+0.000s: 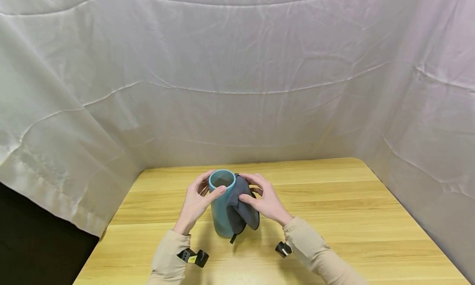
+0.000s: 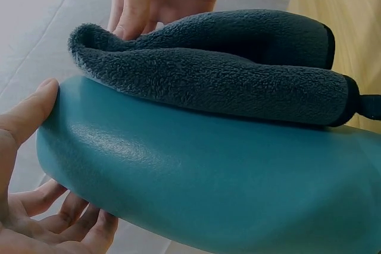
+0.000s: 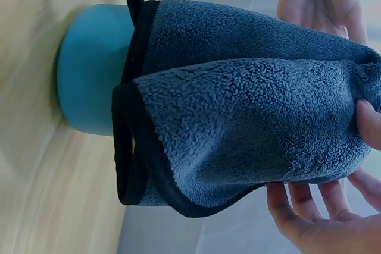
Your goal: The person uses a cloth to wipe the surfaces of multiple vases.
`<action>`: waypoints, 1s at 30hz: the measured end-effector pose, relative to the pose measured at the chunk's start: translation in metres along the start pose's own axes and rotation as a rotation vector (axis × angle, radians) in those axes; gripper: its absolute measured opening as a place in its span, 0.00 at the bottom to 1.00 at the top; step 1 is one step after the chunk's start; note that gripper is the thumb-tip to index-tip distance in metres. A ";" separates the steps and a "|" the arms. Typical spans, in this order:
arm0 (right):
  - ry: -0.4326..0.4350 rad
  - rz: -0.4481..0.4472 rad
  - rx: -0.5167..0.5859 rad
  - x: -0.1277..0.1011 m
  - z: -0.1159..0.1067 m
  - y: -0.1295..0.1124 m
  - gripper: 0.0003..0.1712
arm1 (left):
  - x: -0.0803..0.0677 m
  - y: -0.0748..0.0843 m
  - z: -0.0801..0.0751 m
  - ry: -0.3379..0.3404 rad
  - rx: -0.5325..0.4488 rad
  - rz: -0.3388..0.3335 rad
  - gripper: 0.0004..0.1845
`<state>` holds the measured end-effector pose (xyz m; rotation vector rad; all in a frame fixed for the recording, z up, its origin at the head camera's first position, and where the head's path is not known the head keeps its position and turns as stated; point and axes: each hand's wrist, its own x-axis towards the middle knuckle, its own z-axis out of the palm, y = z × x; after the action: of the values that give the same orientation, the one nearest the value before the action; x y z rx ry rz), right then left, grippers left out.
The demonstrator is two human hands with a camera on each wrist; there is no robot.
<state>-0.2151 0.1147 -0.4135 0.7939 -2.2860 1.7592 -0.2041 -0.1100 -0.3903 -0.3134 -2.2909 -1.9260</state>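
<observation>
A tall teal-blue vase stands upright on the table, its round mouth facing up. My left hand grips it near the rim, thumb on the near side and fingers round the far left side. On the vase's right side hangs a folded dark grey towel with black edging and a small black loop at its lower end. My right hand holds the towel's upper part between thumb and fingers. Fluffy pile shows on the towel in the right wrist view, where it hides much of the vase.
The light wooden table stretches out on both sides of the vase. Pale fabric curtains hang behind it and at the sides. Small black devices are strapped at both wrists, over beige sleeves.
</observation>
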 end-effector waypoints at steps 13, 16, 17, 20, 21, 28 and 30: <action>-0.089 0.118 -0.017 -0.016 0.002 0.027 0.32 | 0.001 -0.001 0.001 -0.005 -0.001 -0.001 0.31; -0.085 0.120 -0.012 -0.018 0.003 0.029 0.32 | 0.000 -0.001 0.001 -0.005 -0.001 -0.002 0.31; -0.081 0.117 -0.009 -0.018 0.004 0.029 0.32 | 0.000 0.000 0.002 -0.005 -0.001 -0.001 0.31; -0.060 0.109 -0.005 -0.016 0.004 0.025 0.32 | 0.000 0.000 0.002 -0.003 0.000 0.002 0.31; -0.052 0.101 -0.002 -0.015 0.004 0.023 0.32 | 0.000 0.000 0.002 -0.002 -0.001 0.003 0.31; 0.014 -0.013 0.017 -0.007 0.003 0.008 0.30 | 0.000 0.000 0.002 0.002 -0.002 0.001 0.31; 0.023 -0.035 0.026 -0.005 0.003 0.004 0.30 | 0.000 0.000 0.002 0.003 0.000 0.003 0.31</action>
<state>-0.2121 0.1147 -0.4201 0.8085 -2.2252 1.7771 -0.2045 -0.1079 -0.3911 -0.3138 -2.2876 -1.9239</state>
